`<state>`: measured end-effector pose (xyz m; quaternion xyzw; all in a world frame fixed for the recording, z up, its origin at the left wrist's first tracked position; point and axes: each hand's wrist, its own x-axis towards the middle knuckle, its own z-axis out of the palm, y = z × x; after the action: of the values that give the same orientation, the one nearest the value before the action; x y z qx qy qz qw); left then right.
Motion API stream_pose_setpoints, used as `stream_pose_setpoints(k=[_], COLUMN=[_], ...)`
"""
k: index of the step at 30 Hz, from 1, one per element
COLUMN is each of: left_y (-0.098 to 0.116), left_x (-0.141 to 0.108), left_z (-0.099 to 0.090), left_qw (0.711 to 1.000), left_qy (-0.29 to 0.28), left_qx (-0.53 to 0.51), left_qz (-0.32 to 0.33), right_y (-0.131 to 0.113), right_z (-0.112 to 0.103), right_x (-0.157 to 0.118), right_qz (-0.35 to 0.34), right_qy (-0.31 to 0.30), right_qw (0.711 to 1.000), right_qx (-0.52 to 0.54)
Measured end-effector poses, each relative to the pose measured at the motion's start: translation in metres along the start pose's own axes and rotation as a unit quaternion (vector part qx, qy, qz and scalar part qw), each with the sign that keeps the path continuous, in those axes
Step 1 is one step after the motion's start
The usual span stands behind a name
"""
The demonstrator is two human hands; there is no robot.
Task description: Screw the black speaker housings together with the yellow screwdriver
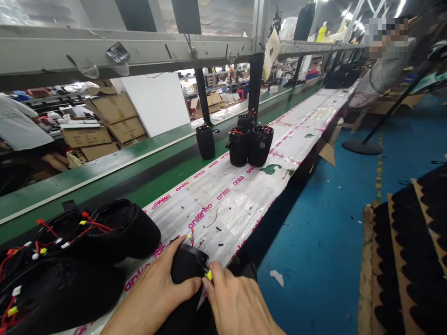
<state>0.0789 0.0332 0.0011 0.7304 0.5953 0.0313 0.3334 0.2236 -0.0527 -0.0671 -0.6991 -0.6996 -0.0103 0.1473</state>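
A black fabric-covered cylindrical speaker housing stands tilted at the bench edge in front of me. My left hand is wrapped around it, thumb on the near side and index finger along the rim. At its right rim my right hand is closed in a pinch, with a small yellow connector showing at the fingertips. Thin wires with small coloured ends stick up from the housing's far rim. To the left, several similar housings have red wires with red, white and yellow connectors lying across their open tops.
The bench is covered with pink-printed plastic. Farther along stand more black housings, beside a green conveyor. On the right, cardboard-divided stacks of black parts rest by the blue floor. A pedestal fan and a person are beyond.
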Motion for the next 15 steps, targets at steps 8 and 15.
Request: stream_pose_setpoints(k=[8,15], left_y=[-0.003,-0.004], left_x=[0.001,0.001], left_z=[-0.002,0.002], left_qw=[1.000,1.000], left_qy=[-0.020,-0.014], left_qx=[-0.016,0.008], left_qz=[-0.007,-0.005], right_y=[0.011,0.004], right_z=[-0.012,-0.016], right_x=[0.002,0.007], right_qz=[-0.050,-0.032], right_qy=[-0.010,-0.080], right_qw=[0.998,0.996], right_qx=[0.040,0.015])
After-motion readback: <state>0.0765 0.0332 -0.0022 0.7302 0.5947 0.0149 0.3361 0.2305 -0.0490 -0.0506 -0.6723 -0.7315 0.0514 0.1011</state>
